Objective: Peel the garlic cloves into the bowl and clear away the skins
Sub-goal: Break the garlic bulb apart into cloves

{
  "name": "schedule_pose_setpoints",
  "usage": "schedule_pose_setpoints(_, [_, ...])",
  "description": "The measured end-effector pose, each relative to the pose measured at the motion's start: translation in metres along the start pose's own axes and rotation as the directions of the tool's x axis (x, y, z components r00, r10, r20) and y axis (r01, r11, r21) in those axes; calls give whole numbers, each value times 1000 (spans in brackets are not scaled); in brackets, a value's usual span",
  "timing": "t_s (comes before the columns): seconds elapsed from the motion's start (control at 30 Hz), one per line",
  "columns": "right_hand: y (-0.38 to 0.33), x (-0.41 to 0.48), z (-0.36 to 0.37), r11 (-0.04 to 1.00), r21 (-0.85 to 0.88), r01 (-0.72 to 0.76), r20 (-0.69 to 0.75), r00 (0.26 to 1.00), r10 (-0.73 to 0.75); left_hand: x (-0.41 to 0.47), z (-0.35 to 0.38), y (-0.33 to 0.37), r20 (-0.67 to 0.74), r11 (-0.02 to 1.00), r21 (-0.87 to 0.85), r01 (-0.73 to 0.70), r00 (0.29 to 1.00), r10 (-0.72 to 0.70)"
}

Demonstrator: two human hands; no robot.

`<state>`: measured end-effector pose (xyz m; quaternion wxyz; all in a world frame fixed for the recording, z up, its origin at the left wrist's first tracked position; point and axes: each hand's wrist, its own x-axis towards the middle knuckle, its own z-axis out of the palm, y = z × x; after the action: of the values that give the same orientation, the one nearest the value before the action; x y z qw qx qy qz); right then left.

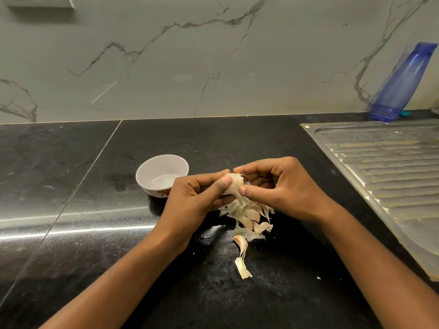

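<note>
Between the two hands, seen from the head camera, a pale, papery-skinned piece of garlic (234, 184) is held just above a small heap of unpeeled cloves and loose skins (247, 214); whether it is one clove or a small cluster cannot be told. The left hand (197, 198) pinches it from its side, thumb (225, 181) lying across the top and curled fingers beneath. The right hand (280, 186) closes on it from the other side, thumb tip (244, 191) pressed low on the garlic and forefinger hooked over the top, where a wisp of skin sticks up. Both grips are tight, with no gap at the garlic. A strand of skin trails from the piece down towards the heap. The step in hand looks like stripping the skin. It would go best if the left hand held the garlic steady while the right thumb worked under the torn edge and drew it away in one long strip, so that scraps fall on the heap and do not scatter. Just beyond the left hand stands a small round white bowl with a floral outer wall (154, 169); no peeled clove shows in the part of it not hidden by the hand, so the task seems barely begun. Nearer the person than the grip, a curled strip of skin (242, 264) lies apart on the polished black stone counter (95, 186).
</note>
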<state>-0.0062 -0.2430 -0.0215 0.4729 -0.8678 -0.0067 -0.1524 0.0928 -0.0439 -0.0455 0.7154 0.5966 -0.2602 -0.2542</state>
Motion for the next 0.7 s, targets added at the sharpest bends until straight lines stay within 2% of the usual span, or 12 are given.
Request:
schedule_pose_setpoints(0.33, [0, 0, 15, 991, -89, 96, -90, 991, -104, -3, 2, 2, -58, 979, 154, -136, 988, 146])
schedule_pose_setpoints(0.5, [0, 2, 16, 979, -169, 117, -142, 980, -142, -6, 6, 2, -64, 971, 152, -184, 979, 195])
schedule_pose_setpoints(0.63, [0, 1, 11, 987, -126, 99, -82, 991, -110, -3, 5, 2, -87, 985, 90, -144, 984, 152])
schedule_pose_setpoints(0.7, [-2, 1, 9, 991, -100, 88, -103, 990, -98, -1, 3, 3, -92, 995, 32, -99, 991, 102])
